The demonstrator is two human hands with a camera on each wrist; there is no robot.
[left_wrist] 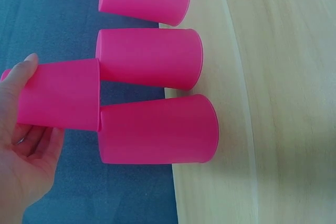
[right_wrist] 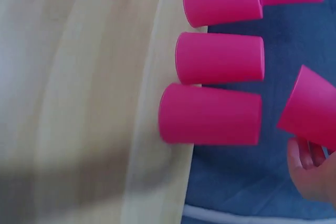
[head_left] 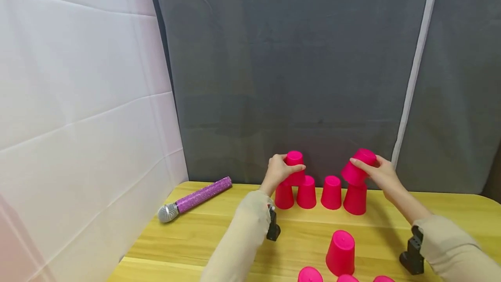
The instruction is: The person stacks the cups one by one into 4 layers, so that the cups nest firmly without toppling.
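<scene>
Four pink cups stand upside down in a row at the table's back: the left end cup (head_left: 284,196), the second cup (head_left: 306,193), the third cup (head_left: 331,193) and the right end cup (head_left: 355,199). My left hand (head_left: 282,169) grips another upside-down pink cup (head_left: 294,160) (left_wrist: 60,95) sitting across the two left cups (left_wrist: 157,129). My right hand (head_left: 379,171) holds a tilted pink cup (head_left: 358,166) (right_wrist: 312,108) just above the right end cup (right_wrist: 210,115), apart from it in the right wrist view.
Several more pink cups sit near the front edge, the tallest (head_left: 340,252) upside down in front of the row. A glittery purple microphone (head_left: 195,198) lies at the left on the wooden table (head_left: 219,234). A grey curtain hangs behind.
</scene>
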